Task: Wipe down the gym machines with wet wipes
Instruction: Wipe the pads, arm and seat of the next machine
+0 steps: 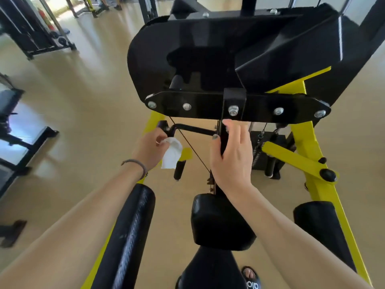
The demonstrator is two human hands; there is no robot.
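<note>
Wipe: a crumpled white one, pinched in the left hand and hanging down from the fingertips, just left of the black post that drops from the middle of the machine. The left fingers are curled together round its upper end, close to the bent end of the thin black bar that runs leftward from the post. Whether the wipe touches the bar cannot be told. A grey band circles the left wrist.

The right hand is on the post itself: thumb on the post's left side, fingers spread loosely apart and lying against its right side, wrapped lightly rather than clenched.

Straight above the post is a black plate with a row of silver bolts, and above that the machine's large black housing. A thin cable slants down from the plate toward the post's lower end. Below the post sits a black pad; left of the post and lower, a long black roller; right of it, a second roller. A yellow frame stands right of the post. A sandalled foot shows on the tan floor below the pad.
</note>
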